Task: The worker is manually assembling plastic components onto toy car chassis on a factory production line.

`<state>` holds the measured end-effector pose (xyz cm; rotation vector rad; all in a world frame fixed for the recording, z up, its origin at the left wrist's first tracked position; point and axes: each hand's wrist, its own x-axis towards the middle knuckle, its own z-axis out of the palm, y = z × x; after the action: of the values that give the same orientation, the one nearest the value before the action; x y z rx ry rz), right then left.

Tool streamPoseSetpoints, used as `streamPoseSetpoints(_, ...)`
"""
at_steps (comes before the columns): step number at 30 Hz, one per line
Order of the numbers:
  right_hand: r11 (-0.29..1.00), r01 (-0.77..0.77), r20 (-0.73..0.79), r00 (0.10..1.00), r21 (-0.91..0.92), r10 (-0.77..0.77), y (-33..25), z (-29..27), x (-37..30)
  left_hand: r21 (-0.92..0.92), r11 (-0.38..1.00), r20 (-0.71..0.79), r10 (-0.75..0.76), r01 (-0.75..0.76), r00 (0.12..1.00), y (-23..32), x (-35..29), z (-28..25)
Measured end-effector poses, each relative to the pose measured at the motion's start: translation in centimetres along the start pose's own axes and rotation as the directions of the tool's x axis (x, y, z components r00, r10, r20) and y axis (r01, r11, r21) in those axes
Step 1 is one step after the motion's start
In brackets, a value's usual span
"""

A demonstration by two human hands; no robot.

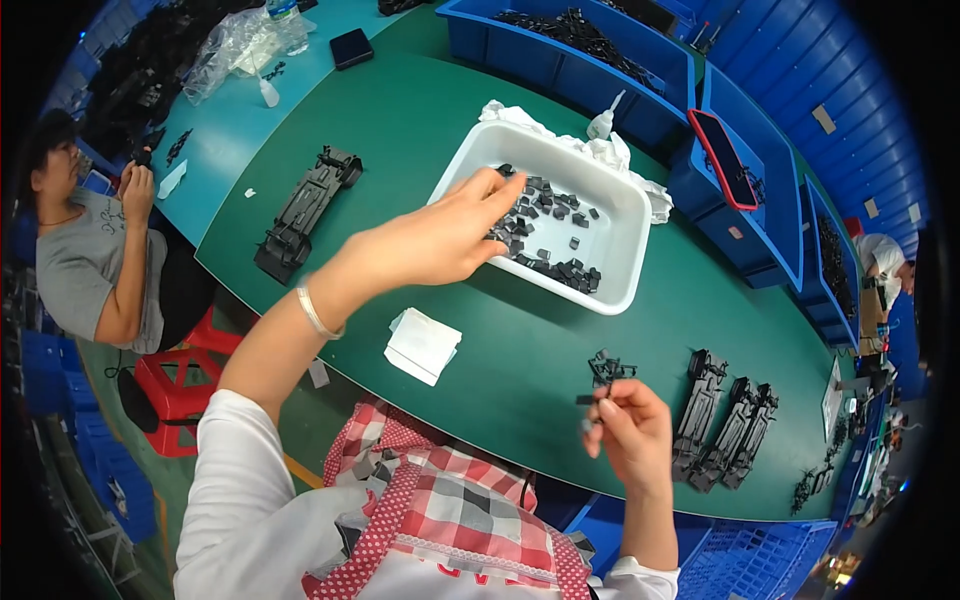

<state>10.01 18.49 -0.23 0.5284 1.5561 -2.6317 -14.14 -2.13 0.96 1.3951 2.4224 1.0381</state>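
Note:
My left hand (445, 232) reaches over the near left side of a white plastic tub (632, 240), thumb and fingers apart. Small black plastic pieces (575, 272) lie loose on the tub's floor, some partly hidden by that hand. Lower right, my right hand (632, 425) is closed in a pinch on a small black plastic part (588, 400); its exact shape is too small to make out. Just beyond those fingers, a cluster of thin black plastic parts (608, 366) rests on the green table (500, 370).
One black toy-car chassis (305, 212) lies at left; several more (700, 415) stand at right. A folded white paper (423, 345) is near me. Blue bins (570, 55) line the far side, one carrying a red-edged phone (722, 160). A co-worker (100, 240) sits at left.

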Motion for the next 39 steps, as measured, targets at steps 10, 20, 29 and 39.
streamPoseSetpoints(10, 0.999, -0.023, 0.113, 0.993, 0.038, 0.018, 2.9, 0.9, -1.6, -0.671, 0.733, 0.314, 0.421, -0.115, 0.851, 6.7, -4.5, 7.0)
streamPoseSetpoints(20, 0.954, 0.263, 0.038, 0.965, -0.145, -0.260, 1.8, 1.7, -4.3, -0.663, 0.672, 0.510, 0.082, 0.330, 0.857, 6.1, -8.7, 3.8)
streamPoseSetpoints(29, 0.763, 0.427, 0.086, 0.892, -0.486, -0.444, 2.9, 3.3, -3.2, -0.643, 0.705, 0.607, 0.228, 0.301, 0.762, 8.7, -7.2, 6.5)
streamPoseSetpoints(39, 0.291, 0.685, -0.252, 0.160, -0.668, -0.954, -21.8, -12.5, 6.4, -0.364, 0.894, -0.018, 0.272, -0.260, 0.962, 5.8, -3.7, 1.8)
